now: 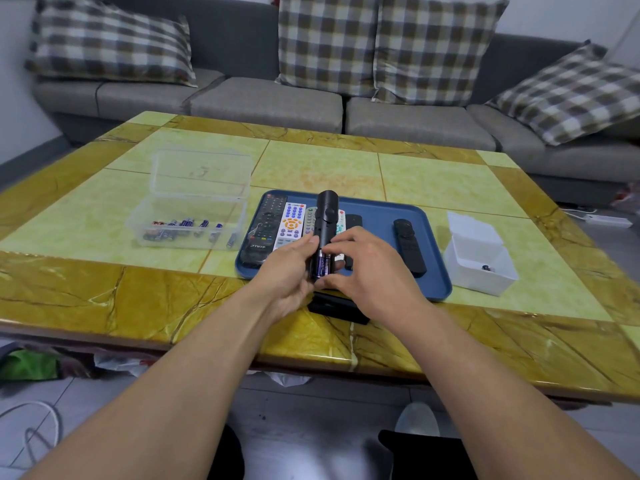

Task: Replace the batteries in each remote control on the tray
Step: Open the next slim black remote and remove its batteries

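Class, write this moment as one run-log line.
left hand: holds black remote | right hand: fingers at batteries in open compartment | tray: other remotes wait

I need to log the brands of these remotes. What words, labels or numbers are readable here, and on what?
"THTF": white letters at the near end of the large black remote on the tray's left side.
White remote: button labels too small to read.
Batteries in the clear box: labels blurred.
Batteries in the held black remote: print unreadable.

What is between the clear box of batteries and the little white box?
The blue tray of remotes lies between the clear box and white box, seen from the head camera.
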A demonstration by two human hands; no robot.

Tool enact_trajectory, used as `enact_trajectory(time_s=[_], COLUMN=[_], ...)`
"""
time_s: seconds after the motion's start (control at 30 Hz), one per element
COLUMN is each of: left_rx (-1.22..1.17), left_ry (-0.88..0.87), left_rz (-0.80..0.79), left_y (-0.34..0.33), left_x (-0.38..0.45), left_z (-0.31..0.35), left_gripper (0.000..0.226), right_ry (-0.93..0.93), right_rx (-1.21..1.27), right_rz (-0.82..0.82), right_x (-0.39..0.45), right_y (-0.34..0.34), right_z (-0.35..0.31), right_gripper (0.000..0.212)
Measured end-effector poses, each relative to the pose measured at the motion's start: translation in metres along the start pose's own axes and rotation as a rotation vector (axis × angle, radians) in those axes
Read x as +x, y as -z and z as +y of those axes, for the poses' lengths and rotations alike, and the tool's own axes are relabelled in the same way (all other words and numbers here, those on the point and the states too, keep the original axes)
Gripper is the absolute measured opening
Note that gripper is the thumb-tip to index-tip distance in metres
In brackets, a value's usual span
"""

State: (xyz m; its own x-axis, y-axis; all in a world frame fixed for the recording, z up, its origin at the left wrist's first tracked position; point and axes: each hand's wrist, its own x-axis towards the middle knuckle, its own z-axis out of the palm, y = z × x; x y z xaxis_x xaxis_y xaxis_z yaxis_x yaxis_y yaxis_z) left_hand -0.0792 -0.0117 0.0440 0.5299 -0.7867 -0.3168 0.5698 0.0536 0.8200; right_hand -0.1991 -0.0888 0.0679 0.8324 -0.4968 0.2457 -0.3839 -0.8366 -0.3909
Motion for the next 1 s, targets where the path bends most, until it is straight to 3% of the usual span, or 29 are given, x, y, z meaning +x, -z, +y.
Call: enact_trajectory(time_s=[0.37, 0.73, 1.0], left_rx=[0.04, -0.044, -0.019], left_ry=[0.041, 0.088, 0.048], left_rz=[0.039, 0.021, 0.002], left_y=[-0.002, -0.008, -0.005], left_x=[0.002, 0.001, 0.003], left_z=[-0.004, -0.003, -0.001], left_gripper=[0.034, 0.03, 0.026], right_ry=[-0.062, -0.195, -0.343], right_rx=[0.059, 0.247, 0.722], right_rz=[-0.011, 0.15, 0.238], right_x=[0.001, -0.001, -0.005], right_y=[0.002, -0.009, -0.004], right_z=[-0.001, -0.005, -0.003], right_gripper=[0.04, 0.041, 0.02])
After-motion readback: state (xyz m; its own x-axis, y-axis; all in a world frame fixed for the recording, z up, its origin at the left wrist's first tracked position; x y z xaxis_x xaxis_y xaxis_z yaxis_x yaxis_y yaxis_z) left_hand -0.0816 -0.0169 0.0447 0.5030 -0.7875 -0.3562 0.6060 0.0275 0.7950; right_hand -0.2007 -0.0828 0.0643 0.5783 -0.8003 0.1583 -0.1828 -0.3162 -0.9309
